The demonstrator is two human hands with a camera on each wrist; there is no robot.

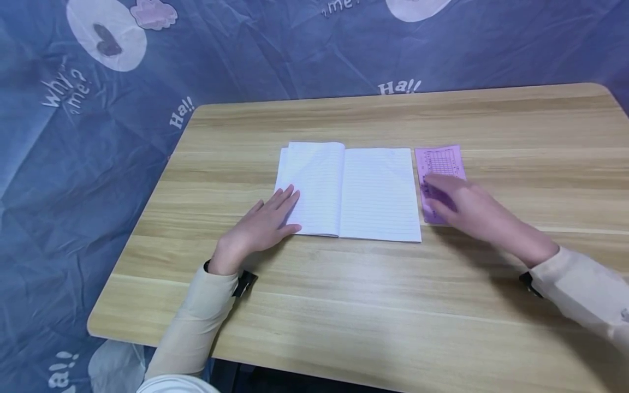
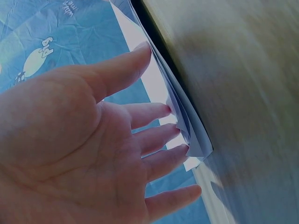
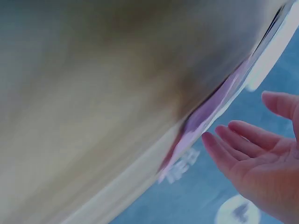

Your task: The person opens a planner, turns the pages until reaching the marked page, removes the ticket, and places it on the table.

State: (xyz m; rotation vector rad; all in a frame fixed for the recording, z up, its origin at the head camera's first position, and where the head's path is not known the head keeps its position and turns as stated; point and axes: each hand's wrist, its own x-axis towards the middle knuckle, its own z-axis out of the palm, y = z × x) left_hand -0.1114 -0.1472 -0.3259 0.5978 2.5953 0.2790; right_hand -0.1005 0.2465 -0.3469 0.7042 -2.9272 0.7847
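Note:
An open notebook (image 1: 377, 191) with lined white pages lies flat near the middle of the table. My left hand (image 1: 262, 221) rests on its left page, fingers spread and straight, thumb at the lower edge. In the left wrist view the fingertips (image 2: 180, 149) touch the page edges. Right of the notebook lies a purple printed sheet (image 1: 444, 159) with a grid on it. Over its lower half hovers my right hand (image 1: 464, 204), covering part of the print. In the right wrist view its fingers (image 3: 219, 151) are loosely bent, with nothing between them and the thumb.
The wooden table (image 1: 344, 305) has a rounded far right corner. Behind and to the left hangs a blue cloth (image 1: 275, 49) with white lettering and cartoon shapes. Something white and round (image 1: 177, 384) shows at the bottom edge, beside the left sleeve (image 1: 196, 316).

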